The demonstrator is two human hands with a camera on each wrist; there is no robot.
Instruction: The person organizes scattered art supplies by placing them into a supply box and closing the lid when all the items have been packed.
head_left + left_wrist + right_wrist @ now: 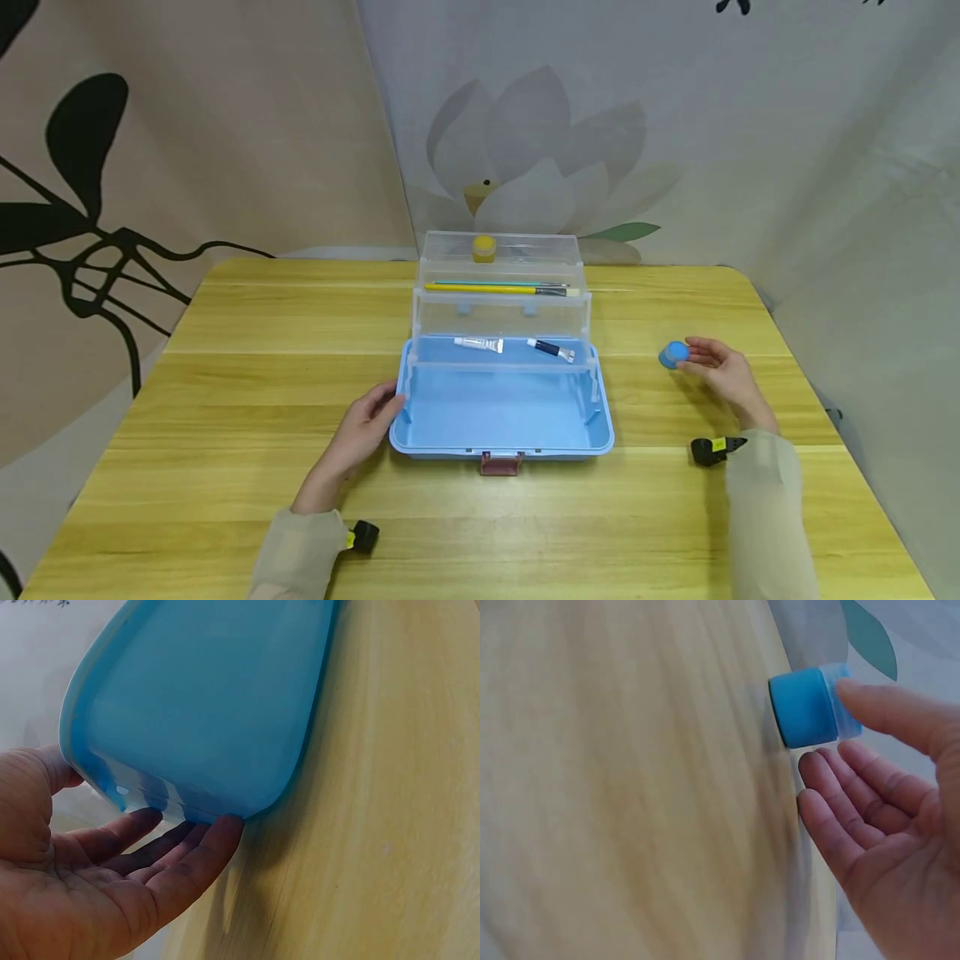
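Resting the left hand, fingers straight, against the left wall of the open light-blue plastic toolbox. Touching the small blue round paint jar on the yellow wooden surface with relaxed right hand fingers. Keeping two white paint tubes in the lower clear tray, yellow brushes above, a yellow jar topmost.

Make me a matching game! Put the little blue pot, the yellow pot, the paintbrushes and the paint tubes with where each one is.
1 blue pot
2 yellow pot
3 paintbrushes
4 paint tubes

a top tray of the box
b middle tray
c lowest tray
d on the table, by the right hand

Pairs: 1-d, 2-a, 3-b, 4-c
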